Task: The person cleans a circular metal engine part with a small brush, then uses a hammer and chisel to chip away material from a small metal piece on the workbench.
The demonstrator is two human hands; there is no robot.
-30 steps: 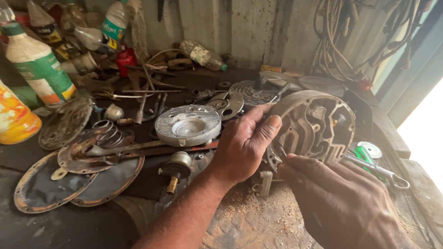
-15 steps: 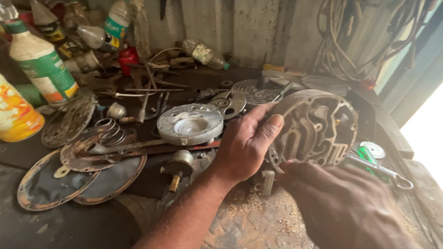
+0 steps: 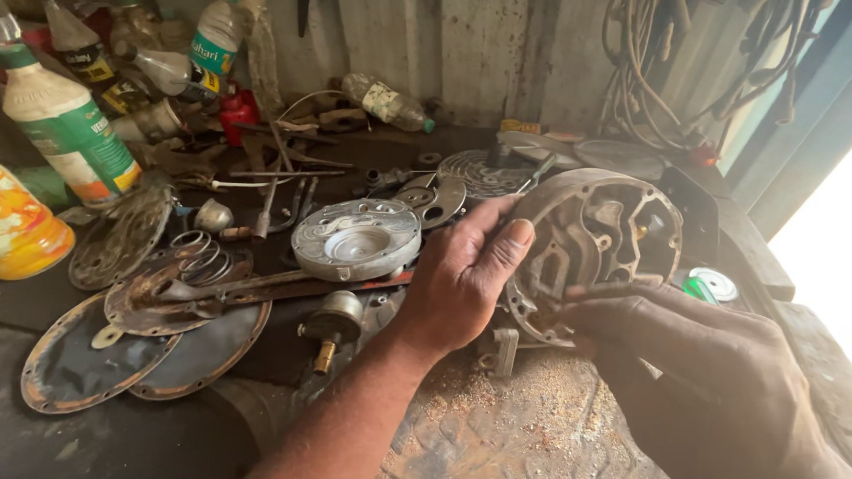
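Grey metal housing (image 3: 598,242) sat tilted at centre right. The left hand (image 3: 466,276) gripped its left rim; the right hand (image 3: 699,362) clasped its lower edge.

At our bench, the round cover (image 3: 356,239) lies at nine o'clock of the housing (image 3: 603,237), bottles (image 3: 67,131) beyond at ten.

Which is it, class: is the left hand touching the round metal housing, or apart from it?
Touching. The head view shows the left hand gripping the round metal housing's rim.
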